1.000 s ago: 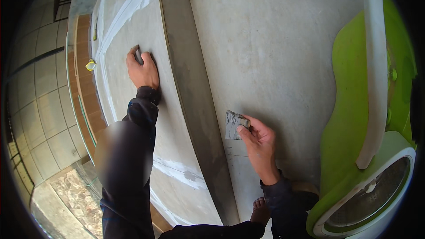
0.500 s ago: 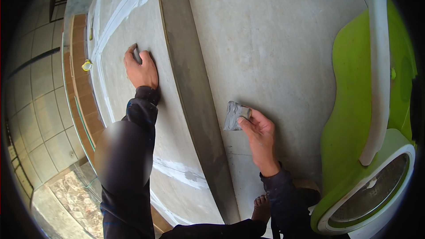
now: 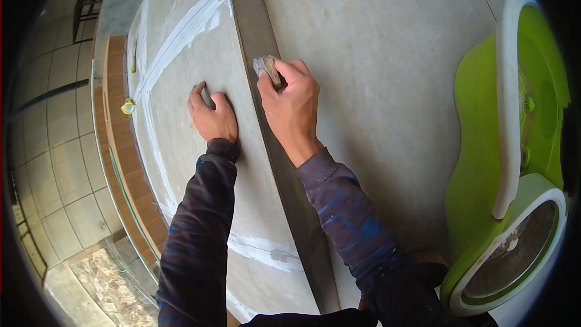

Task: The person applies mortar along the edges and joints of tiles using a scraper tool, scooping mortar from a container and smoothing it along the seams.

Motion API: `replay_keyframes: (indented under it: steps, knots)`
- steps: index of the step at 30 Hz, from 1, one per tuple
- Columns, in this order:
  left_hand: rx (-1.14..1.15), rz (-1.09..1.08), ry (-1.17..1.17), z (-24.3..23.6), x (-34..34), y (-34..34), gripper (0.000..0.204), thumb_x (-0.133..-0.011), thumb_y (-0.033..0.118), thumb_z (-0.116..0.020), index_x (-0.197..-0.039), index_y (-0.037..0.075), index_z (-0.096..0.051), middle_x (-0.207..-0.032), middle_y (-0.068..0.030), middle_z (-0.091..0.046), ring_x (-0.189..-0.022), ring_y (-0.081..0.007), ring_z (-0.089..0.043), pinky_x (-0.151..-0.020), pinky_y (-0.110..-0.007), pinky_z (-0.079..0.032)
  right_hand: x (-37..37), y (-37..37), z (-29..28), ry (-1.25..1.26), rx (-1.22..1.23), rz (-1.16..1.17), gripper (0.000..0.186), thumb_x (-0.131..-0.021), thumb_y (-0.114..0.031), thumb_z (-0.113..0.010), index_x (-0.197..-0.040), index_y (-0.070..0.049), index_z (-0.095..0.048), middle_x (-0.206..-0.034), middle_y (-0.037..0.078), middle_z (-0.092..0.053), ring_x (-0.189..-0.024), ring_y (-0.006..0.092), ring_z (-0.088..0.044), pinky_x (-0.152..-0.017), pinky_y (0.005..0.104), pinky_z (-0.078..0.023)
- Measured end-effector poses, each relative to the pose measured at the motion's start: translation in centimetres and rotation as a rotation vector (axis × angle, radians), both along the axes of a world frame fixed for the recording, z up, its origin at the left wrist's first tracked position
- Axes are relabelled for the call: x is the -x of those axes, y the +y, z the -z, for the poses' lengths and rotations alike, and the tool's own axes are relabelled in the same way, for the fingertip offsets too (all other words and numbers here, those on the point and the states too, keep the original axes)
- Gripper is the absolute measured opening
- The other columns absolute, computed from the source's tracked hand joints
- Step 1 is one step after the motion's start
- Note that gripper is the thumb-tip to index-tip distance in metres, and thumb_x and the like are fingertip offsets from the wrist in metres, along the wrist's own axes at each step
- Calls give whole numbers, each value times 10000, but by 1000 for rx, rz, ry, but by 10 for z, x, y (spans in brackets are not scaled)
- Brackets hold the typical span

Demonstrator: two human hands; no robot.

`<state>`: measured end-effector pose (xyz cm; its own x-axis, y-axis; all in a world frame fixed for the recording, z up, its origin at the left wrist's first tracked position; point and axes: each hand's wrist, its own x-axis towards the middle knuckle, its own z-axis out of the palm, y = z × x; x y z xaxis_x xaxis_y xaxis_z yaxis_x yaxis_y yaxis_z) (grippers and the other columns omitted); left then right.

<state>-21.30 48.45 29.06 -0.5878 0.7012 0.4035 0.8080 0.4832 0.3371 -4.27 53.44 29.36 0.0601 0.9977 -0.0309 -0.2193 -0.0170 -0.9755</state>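
My right hand (image 3: 292, 95) grips a small flat scraper (image 3: 265, 68), its squarish blade smeared with grey paste and a tan part showing under my fingers. The blade is at the upper edge of a raised grey slab (image 3: 254, 163); whether it touches the edge, I cannot tell. My left hand (image 3: 215, 115) rests on the slab's top, just left of my right hand, with thumb and forefinger apart and nothing visible in it. White filler (image 3: 193, 18) runs in bands along the slab's seams.
At the right stands a green and white mop bucket (image 3: 481, 121) with a round basket (image 3: 514, 254) and a raised handle (image 3: 509, 97). Grey floor (image 3: 375, 54) lies right of the slab. Brown steps (image 3: 118, 127) and a yellow-rimmed round thing (image 3: 128, 106) are at the left.
My right hand has moved up and left with the scraper, from above the floor to the slab's edge. In the picture, my left hand sits slightly lower and further right.
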Motion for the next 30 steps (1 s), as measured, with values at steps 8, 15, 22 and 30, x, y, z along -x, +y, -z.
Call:
replay_keyframes:
  steps: [8, 15, 22, 30]
  knots:
    - [30, -28, 14, -6, 7, -5, 472, -949, 263, -559, -1367, 46, -595, -1434, -191, -587, -1329, -395, -551, -1129, -533, -376, 12, -36, -14, -302, -236, -6, 233, -869, -19, -741, -1095, 35, -730, -889, 134, -643, -800, 321, -655, -742, 406, -530]
    - [34, -46, -12, -9, -3, 3, 458, -946, 257, -548, -1347, 41, -601, -1441, -183, -580, -1332, -391, -544, -1124, -538, -374, -3, 30, 12, -51, -180, -25, 214, -933, 15, -666, -1146, 25, -689, -1012, 176, -701, -853, 346, -696, -761, 413, -551]
    - [164, -74, -45, -11, -8, 3, 605, -991, 413, -573, -1540, 161, -536, -1646, -173, -443, -1535, -341, -368, -1242, -544, -207, 10, 22, 33, -5, -208, -194, 244, -977, 32, -617, -1205, -28, -680, -1055, 191, -717, -866, 351, -712, -766, 401, -552]
    - [181, -66, -42, -17, -5, -3, 601, -1001, 434, -588, -1548, 190, -542, -1648, -169, -447, -1558, -335, -336, -1244, -557, -198, -50, -66, 17, 18, -74, -380, 247, -961, 25, -666, -1206, 1, -695, -1016, 154, -724, -848, 246, -715, -768, 353, -559]
